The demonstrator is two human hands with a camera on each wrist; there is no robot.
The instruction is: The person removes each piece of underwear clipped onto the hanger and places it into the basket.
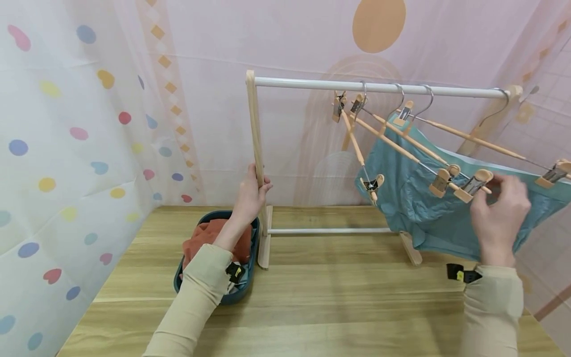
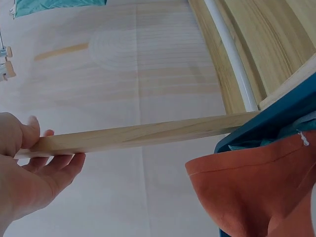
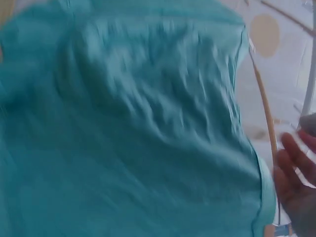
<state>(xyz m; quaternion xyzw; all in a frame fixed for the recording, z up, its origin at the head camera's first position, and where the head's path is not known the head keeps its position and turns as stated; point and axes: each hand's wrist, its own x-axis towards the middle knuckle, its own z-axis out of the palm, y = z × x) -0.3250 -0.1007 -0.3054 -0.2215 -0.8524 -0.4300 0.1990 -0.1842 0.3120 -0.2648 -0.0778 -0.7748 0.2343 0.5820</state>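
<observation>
My left hand (image 1: 252, 196) grips the left wooden post (image 2: 148, 136) of a clothes rack, its fingers wrapped round the wood. My right hand (image 1: 501, 215) pinches the near end of a clip hanger (image 1: 401, 148), beside its wooden clip (image 1: 475, 185). In the right wrist view the fingers (image 3: 291, 163) are partly cut off at the edge. Close behind that hand hang teal shorts (image 1: 428, 208), clipped at the waistband to another hanger (image 1: 473, 139). These shorts fill most of the right wrist view. More clip hangers hang from the white rail (image 1: 312, 84), with nothing visible in their clips.
A dark blue basket (image 1: 229, 297) stands on the wooden table (image 1: 339, 307) left of the rack, holding an orange cloth (image 1: 209, 235) and other fabric. A white lower bar (image 1: 330, 231) joins the rack's feet. Patterned curtains (image 1: 89, 124) hang behind and at the sides.
</observation>
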